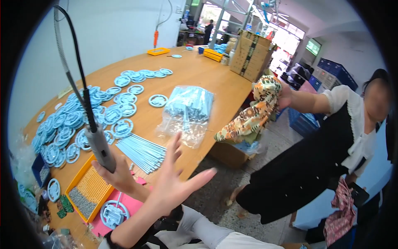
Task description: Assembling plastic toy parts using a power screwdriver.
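Observation:
My left hand [176, 178] reaches out over the table's near edge, fingers spread, holding nothing. Its forearm crosses in front of my right arm. My right hand [120, 176] is wrapped round the grey grip of a hanging electric screwdriver [99, 147]. Below it, a light-blue steering-wheel-shaped plastic part [114, 214] rests on a pink mat [99, 227]. Beside that is a yellow tray [89, 182] holding many small screws. Thin light-blue rods [141, 152] lie fanned out beyond my hands. To the right, another person's hand [284, 96] holds up a floral cloth [255, 110], apart from my left hand.
Piled light-blue round parts [68, 120] cover the table's left side. A clear bag of light-blue pieces [188, 106] lies mid-table. A cardboard box [251, 56] stands at the far right corner. The other person [306, 153] stands right of the table, with a pink patterned cloth [340, 211] low beside them.

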`<state>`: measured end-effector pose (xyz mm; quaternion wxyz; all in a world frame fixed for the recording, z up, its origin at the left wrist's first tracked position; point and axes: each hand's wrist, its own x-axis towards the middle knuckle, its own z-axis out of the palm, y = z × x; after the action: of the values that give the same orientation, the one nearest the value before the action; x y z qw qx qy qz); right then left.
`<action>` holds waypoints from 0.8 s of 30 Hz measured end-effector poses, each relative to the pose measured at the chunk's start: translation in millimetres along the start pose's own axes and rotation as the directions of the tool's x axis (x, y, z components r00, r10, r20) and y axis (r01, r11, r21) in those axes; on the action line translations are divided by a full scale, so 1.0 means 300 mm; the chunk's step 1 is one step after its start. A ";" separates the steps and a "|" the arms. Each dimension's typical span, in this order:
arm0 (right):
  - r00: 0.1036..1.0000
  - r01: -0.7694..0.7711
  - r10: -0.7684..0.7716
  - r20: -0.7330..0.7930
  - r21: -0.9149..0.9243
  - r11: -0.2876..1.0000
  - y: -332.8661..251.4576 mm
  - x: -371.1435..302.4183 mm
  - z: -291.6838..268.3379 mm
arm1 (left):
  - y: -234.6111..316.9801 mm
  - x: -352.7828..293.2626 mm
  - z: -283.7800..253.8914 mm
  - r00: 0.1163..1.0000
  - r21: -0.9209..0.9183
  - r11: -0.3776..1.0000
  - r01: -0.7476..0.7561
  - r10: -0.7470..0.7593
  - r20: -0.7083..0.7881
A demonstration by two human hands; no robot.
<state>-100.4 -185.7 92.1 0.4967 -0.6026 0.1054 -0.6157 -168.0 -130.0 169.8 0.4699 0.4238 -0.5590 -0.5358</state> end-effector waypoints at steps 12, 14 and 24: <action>0.975 -0.203 0.176 0.134 0.233 0.951 0.015 -0.058 0.011 | 0.051 0.026 0.068 0.980 -0.425 0.885 -0.192 0.195 -0.035; 0.985 -0.175 0.172 0.035 0.135 0.975 0.030 -0.031 -0.127 | 0.005 -0.013 0.003 0.940 -0.609 0.725 -0.322 0.323 -0.113; 0.807 -0.330 0.424 0.412 -0.281 0.901 -0.322 0.152 -0.226 | 0.006 -0.606 -0.730 0.673 -0.444 0.871 -0.212 -0.199 -0.713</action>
<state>-194.5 -204.3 174.5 0.5582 -0.7443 0.1620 -0.3289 82.6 4.0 155.3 0.7488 0.4674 -0.1662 -0.4396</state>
